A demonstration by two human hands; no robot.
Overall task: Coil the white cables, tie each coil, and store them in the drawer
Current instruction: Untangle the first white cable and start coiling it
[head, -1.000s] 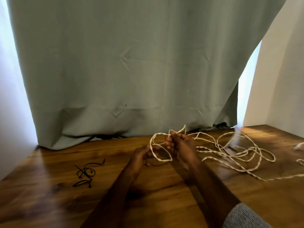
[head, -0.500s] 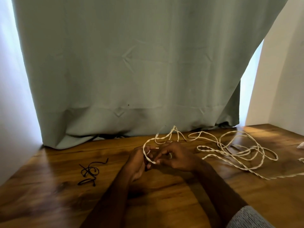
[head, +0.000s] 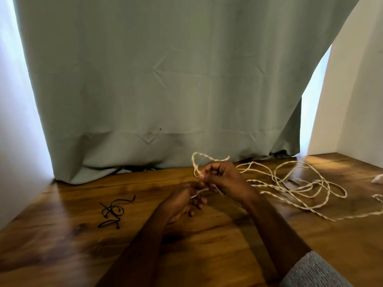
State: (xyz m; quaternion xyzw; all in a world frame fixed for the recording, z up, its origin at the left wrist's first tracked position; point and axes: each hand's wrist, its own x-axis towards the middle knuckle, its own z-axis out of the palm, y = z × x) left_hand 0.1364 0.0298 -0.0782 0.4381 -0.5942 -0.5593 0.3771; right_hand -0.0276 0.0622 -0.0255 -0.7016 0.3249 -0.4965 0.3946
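Observation:
A long white twisted cable (head: 290,187) lies in loose loops on the wooden table (head: 83,255), right of centre. My right hand (head: 223,179) grips the cable near its end, and a small loop (head: 205,160) stands up above the fingers. Just below and to the left, my left hand (head: 182,201) pinches the short free end of the same cable. Both hands hover a little above the table. No drawer is in view.
A small tangle of thin black ties (head: 113,212) lies on the table to the left. A grey-green curtain (head: 165,79) hangs along the back edge. More white cable (head: 378,196) and a white object (head: 378,179) show at the right edge.
My right hand has lifted and turned, raising a small loop of cable above it. My left hand has dropped slightly and now holds the free end lower down.

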